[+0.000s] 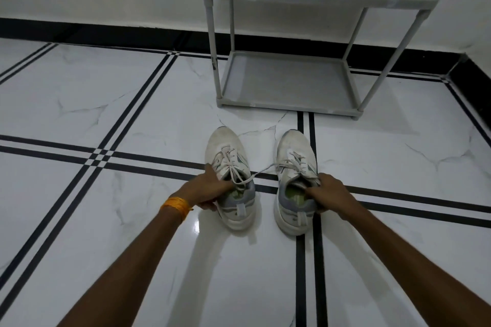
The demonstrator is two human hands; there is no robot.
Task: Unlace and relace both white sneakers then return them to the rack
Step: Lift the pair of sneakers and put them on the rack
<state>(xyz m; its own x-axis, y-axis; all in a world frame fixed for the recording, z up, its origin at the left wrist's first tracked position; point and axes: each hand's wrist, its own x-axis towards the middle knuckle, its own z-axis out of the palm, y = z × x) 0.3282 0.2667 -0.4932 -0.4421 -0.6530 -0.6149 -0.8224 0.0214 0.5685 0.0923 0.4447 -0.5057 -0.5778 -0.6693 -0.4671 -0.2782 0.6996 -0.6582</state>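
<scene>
Marble floor (132,103), left hand (210,188) and right hand (329,191) each clamped on a sneaker collar, fingertips hidden inside.

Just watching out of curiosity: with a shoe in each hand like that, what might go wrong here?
1. A loose lace runs from the left shoe across to the right shoe; moving them apart might snag or tug it.
2. The floor looks glossy, so a shoe could slide when set down.
3. The left hand and right hand grip only at the shoe openings, so either shoe might tip.
</scene>
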